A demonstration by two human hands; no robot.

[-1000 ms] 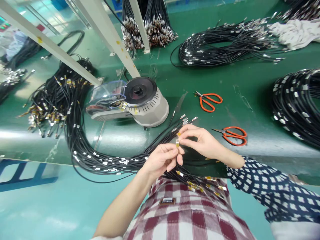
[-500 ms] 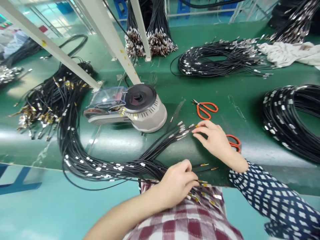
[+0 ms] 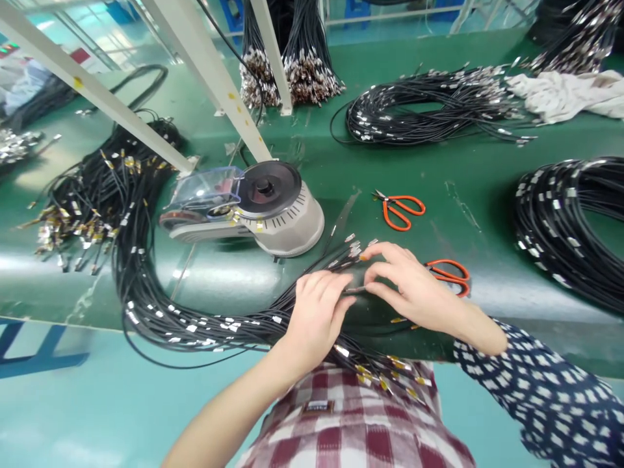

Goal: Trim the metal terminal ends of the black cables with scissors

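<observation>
A thin black cable [image 3: 357,290] with a metallic end spans the small gap between my two hands. My left hand [image 3: 316,309] is closed on it, thumb and fingers pinched together above the bundle of black cables [image 3: 244,327]. From the right, the fingertips of my right hand [image 3: 407,286] pinch the cable's end. A small yellow piece shows at my right index fingertip. Just beyond my hands lie several cable ends with silvery connectors [image 3: 351,244]. Other cable ends with yellow tape [image 3: 390,377] hang over the table edge against the checked apron.
A round tape dispenser [image 3: 290,224] stands left of centre. Orange-handled cutters [image 3: 400,211] lie beyond my right hand; a second orange-handled tool [image 3: 451,276] is partly behind it. Coiled cables [image 3: 550,221] sit at right, more cables [image 3: 97,201] at left. White posts [image 3: 214,84] rise from the green table.
My left hand has moved up and left from the yellow-taped ends to the silvery ends. My right hand has come slightly lower, and both now hold one cable.
</observation>
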